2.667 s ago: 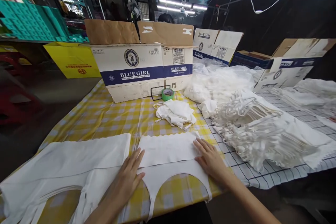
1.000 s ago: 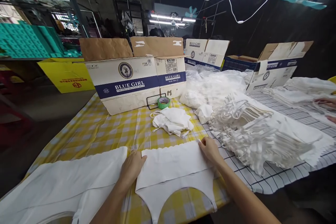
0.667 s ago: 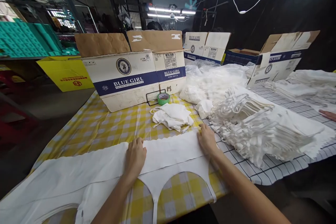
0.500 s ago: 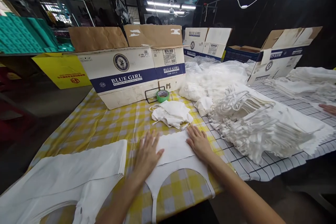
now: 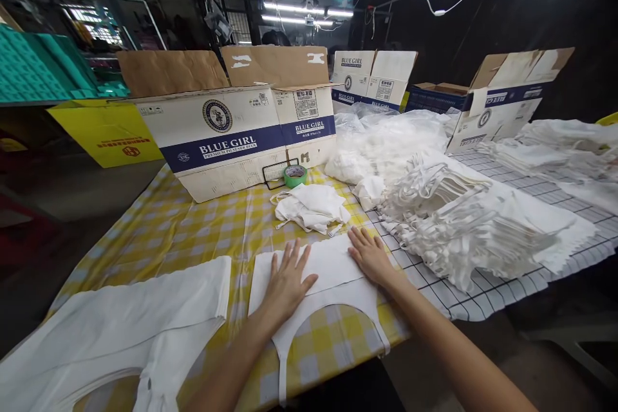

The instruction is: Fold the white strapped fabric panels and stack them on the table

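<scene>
A white strappy top (image 5: 324, 268) lies flat in front of me, its curved neckline and thin straps toward the table's near edge. On its left part rests my left hand (image 5: 288, 283), palm down with fingers spread. My right hand (image 5: 371, 256) lies flat on the top's right upper corner, fingers stretched out. Neither hand grips anything. Left of them is a stack of similar white tops (image 5: 159, 309). Just beyond the hands sits a crumpled heap of white garments (image 5: 311, 207).
A Blue Girl carton (image 5: 241, 141) stands at the back, with green tape (image 5: 295, 175) before it. White strapped garments (image 5: 483, 225) are piled on the right over a checked cloth (image 5: 487, 302). Clear plastic bags (image 5: 386, 141) lie behind. The yellow checked tablecloth (image 5: 212, 225) covers my table.
My left hand has shifted right and inward over the top, uncovering its left edge. My right hand stays near the right corner. The view has turned slightly right.
</scene>
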{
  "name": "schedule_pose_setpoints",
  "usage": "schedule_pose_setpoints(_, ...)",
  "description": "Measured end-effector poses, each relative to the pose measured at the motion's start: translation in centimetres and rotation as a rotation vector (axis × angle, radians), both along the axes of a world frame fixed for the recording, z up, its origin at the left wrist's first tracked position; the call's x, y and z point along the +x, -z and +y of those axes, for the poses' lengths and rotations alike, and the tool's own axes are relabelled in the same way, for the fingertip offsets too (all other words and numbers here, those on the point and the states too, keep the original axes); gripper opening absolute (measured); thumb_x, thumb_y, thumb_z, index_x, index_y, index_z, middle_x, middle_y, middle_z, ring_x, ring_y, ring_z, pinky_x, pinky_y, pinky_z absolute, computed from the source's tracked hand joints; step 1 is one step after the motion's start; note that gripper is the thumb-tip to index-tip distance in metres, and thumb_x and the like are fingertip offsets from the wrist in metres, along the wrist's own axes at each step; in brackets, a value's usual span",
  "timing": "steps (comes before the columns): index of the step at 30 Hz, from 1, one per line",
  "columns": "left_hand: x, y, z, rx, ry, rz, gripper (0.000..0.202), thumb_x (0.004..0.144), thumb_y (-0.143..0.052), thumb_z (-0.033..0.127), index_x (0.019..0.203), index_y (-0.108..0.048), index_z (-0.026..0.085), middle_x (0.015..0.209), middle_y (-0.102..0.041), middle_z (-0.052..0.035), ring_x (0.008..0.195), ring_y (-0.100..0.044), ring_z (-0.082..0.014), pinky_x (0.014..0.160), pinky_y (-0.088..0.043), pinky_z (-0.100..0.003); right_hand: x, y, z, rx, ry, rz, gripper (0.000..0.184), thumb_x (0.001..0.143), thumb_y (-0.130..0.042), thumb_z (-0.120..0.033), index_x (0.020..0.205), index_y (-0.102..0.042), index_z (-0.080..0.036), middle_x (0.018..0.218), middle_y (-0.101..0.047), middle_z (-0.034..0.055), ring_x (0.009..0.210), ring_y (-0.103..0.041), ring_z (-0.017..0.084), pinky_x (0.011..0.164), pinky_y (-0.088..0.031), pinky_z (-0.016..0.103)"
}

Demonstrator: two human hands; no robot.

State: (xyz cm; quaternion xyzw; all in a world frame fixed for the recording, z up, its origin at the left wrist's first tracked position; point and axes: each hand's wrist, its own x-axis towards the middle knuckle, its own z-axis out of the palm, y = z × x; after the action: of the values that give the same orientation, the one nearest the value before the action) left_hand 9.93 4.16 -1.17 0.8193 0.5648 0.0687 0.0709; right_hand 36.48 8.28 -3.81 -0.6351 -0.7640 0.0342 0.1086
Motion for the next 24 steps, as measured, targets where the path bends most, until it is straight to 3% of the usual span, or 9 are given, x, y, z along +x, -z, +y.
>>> schedule_pose_setpoints(4,0.7,1.4,-1.1,0.007,0.059,-0.002,0.058,0.09,-0.03,0.049,0.142,-0.016,0.029,0.151,-0.01,-0.0028,0.138,-0.008,-0.0251,0.109,-0.007,-0.053,1.1,0.4,0.2,-0.002,-0.07,0.08,0.049,0.093,-0.026,-0.045,0.141,-0.024,-0.031,0.148,-0.024,-0.0029,0.136,-0.018,0.02,0.107,-0.021,0.044)
schedule_pose_setpoints(7,0.0,2.0,-2.0,0.005,0.013,0.01,0.059,0.09,-0.028,0.049,0.143,-0.014,0.026,0.151,-0.008,-0.0042,0.138,-0.007,-0.0247,0.109,-0.006,-0.053,2.7,0.3,-0.1,0.065,0.075,0.175,0.052,0.095,-0.013,-0.038,0.144,-0.013,-0.02,0.148,-0.023,0.0053,0.135,-0.02,0.019,0.105,-0.028,0.041)
schedule_pose_setpoints(10,-0.3,2.0,-2.4,-0.015,-0.016,0.028,0.06,0.09,-0.027,0.05,0.143,-0.014,0.025,0.151,-0.005,-0.0047,0.138,-0.006,-0.0245,0.109,-0.005,-0.052,2.8,0.4,-0.7,0.122,0.124,0.161,0.054,0.095,-0.012,-0.039,0.145,-0.006,-0.018,0.15,-0.015,0.006,0.137,-0.013,0.021,0.106,-0.025,0.043)
schedule_pose_setpoints(14,-0.7,1.9,-2.8,-0.027,-0.025,0.044,0.06,0.089,-0.024,0.054,0.143,-0.012,0.029,0.151,-0.003,-0.0027,0.138,-0.004,-0.0244,0.108,-0.003,-0.053,2.0,0.2,-1.5,-0.03,-0.099,0.019,0.053,0.093,-0.023,-0.046,0.143,-0.013,-0.03,0.15,-0.016,-0.0017,0.138,-0.011,0.021,0.108,-0.016,0.048)
schedule_pose_setpoints(17,-1.9,1.9,-3.4,-0.024,-0.051,0.057,0.062,0.088,-0.024,0.056,0.143,-0.012,0.029,0.151,-0.003,-0.0028,0.138,-0.002,-0.0249,0.109,-0.003,-0.052,2.6,-0.5,-1.2,-0.107,-0.167,0.011,0.051,0.093,-0.025,-0.048,0.141,-0.021,-0.032,0.148,-0.021,-0.0024,0.137,-0.015,0.02,0.107,-0.02,0.045)
schedule_pose_setpoints(20,-3.3,1.6,-3.6,-0.062,-0.112,0.069,0.065,0.087,-0.024,0.059,0.142,-0.017,0.027,0.151,-0.007,-0.0052,0.138,-0.005,-0.0277,0.108,-0.008,-0.052,3.1,-1.1,-0.4,-0.072,-0.113,0.059,0.05,0.095,-0.018,-0.044,0.142,-0.022,-0.028,0.147,-0.027,0.0009,0.136,-0.019,0.02,0.103,-0.027,0.041)
schedule_pose_setpoints(24,-3.8,0.8,-2.6,-0.009,-0.223,0.09,0.063,0.088,-0.022,0.058,0.142,-0.023,0.024,0.151,-0.012,-0.0074,0.138,-0.006,-0.0289,0.107,-0.011,-0.052,1.8,-0.7,0.1,0.026,-0.041,0.043,0.053,0.095,-0.018,-0.043,0.144,-0.015,-0.024,0.15,-0.017,0.0023,0.137,-0.012,0.022,0.105,-0.023,0.045)
